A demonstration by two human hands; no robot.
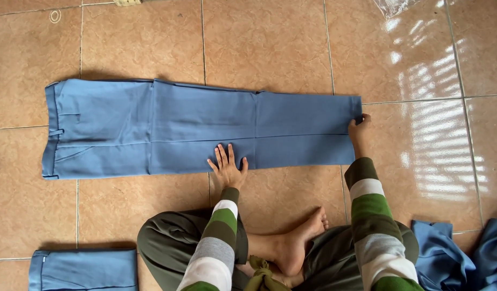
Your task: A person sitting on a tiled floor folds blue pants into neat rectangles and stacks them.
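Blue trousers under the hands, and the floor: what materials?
Flat-laid blue trousers: likely thin woven fabric, matte, with sharp fold creases and stitched seams. Brown tiled floor: seems glazed ceramic, going by the grout lines and glossy window glare. Left hand presses flat; right hand pinches the hem.

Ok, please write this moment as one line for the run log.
left hand: flat on blue trousers | right hand: grip on hem end | trousers: spread flat on tiled floor | folded blue trousers: lower left

Sleeves (219,237) striped green, grey, white; olive trousers (173,242); feet (297,245) bare
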